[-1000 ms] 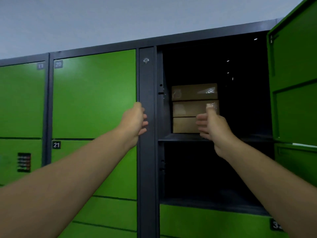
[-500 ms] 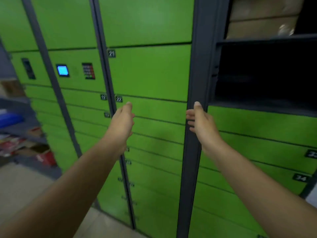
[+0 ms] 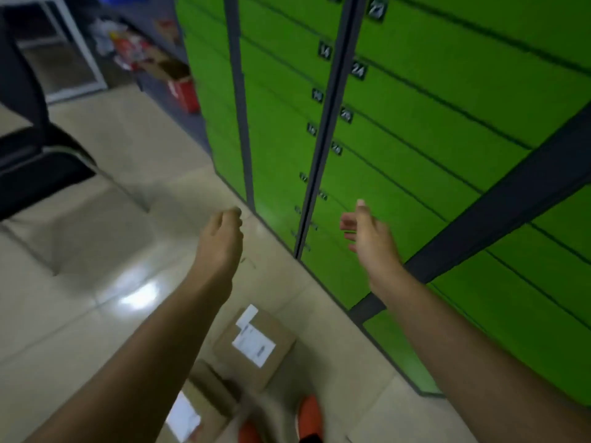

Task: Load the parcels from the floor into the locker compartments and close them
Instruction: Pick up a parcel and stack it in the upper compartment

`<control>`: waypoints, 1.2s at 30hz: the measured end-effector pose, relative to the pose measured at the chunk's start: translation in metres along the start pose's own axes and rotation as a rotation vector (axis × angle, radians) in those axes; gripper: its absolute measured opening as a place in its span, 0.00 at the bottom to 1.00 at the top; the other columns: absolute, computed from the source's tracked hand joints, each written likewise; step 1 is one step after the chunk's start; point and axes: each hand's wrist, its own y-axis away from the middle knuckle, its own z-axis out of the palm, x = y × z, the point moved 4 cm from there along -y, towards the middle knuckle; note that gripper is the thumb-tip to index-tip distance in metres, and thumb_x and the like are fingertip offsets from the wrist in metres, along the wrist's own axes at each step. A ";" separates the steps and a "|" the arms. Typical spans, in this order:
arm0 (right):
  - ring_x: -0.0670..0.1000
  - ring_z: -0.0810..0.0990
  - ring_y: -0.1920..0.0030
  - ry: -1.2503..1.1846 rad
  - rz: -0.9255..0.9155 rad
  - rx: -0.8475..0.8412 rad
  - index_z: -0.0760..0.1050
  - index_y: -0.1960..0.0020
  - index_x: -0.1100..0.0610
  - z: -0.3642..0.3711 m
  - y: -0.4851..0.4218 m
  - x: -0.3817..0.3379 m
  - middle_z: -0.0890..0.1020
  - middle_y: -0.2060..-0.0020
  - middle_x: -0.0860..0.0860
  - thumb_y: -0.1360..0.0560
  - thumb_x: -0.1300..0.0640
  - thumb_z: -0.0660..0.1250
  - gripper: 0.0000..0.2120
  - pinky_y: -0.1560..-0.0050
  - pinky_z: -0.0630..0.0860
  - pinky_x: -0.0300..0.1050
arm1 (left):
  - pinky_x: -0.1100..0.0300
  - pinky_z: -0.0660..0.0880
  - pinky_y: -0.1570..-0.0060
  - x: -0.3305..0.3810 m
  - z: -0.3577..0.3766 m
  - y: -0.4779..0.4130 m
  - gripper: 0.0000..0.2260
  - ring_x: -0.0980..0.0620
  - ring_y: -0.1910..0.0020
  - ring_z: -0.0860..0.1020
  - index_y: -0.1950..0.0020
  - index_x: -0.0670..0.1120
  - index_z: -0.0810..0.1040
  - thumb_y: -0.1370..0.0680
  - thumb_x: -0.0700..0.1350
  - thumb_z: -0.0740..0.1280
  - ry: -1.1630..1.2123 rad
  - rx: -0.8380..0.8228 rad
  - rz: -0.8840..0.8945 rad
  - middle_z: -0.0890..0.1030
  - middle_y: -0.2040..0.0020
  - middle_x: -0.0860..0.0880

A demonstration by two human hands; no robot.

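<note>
- Hands: the left hand (image 3: 220, 238) hangs over the floor (image 3: 96, 282), fingers loosely curled round nothing. The right hand (image 3: 371, 235) is spread with the thumb raised, in front of the locker doors (image 3: 415, 155), and appears to touch none of them.
- Parcels: two brown cardboard boxes lie on the floor by the person's feet, near the locker base. The far parcel (image 3: 256, 343) has its white label uppermost. The near parcel (image 3: 198, 407) lies against or overlapping it, partly behind the left forearm.
- Handling (judged): stiff board with flat faces and modest bulk, so probably light, yet smooth enough to slip from a one-sided pinch. Best taken with a palm on each of two opposite sides, or with fingers under the bottom edges — corners may crush if dropped.
- Compartments: every door in view is shut, and no open compartment shows.
- Hidden or unclear: motion blur softens everything, so the label print and most door numbers cannot be read. The forearm cuts the near parcel's outline, and the orange shoes (image 3: 308, 417) run off the bottom edge. Whether more parcels lie outside the frame cannot be told. The dark chair (image 3: 32, 155) at left is only partly seen.
</note>
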 end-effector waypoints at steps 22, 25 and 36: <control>0.54 0.83 0.44 0.258 0.261 -0.418 0.82 0.45 0.54 0.250 -0.114 0.389 0.85 0.48 0.52 0.17 0.42 0.57 0.21 0.35 0.77 0.57 | 0.40 0.72 0.31 -0.466 -0.075 -0.111 0.13 0.45 0.41 0.77 0.47 0.57 0.72 0.14 0.58 0.50 0.030 0.494 -0.504 0.78 0.44 0.48; 0.46 0.81 0.55 0.335 0.258 -0.444 0.81 0.46 0.61 0.274 -0.134 0.444 0.83 0.57 0.48 0.15 0.48 0.57 0.20 0.54 0.78 0.43 | 0.36 0.74 0.34 -0.534 -0.056 -0.132 0.29 0.41 0.39 0.79 0.35 0.55 0.71 0.24 0.73 0.49 0.128 0.472 -0.556 0.80 0.39 0.45; 0.55 0.79 0.40 0.573 0.257 -0.559 0.70 0.25 0.53 0.320 -0.196 0.588 0.79 0.37 0.53 0.14 0.44 0.51 0.23 0.38 0.76 0.54 | 0.46 0.69 0.28 -0.685 -0.005 -0.197 0.26 0.43 0.25 0.71 0.18 0.47 0.59 0.13 0.58 0.53 0.099 0.503 -0.614 0.71 0.24 0.47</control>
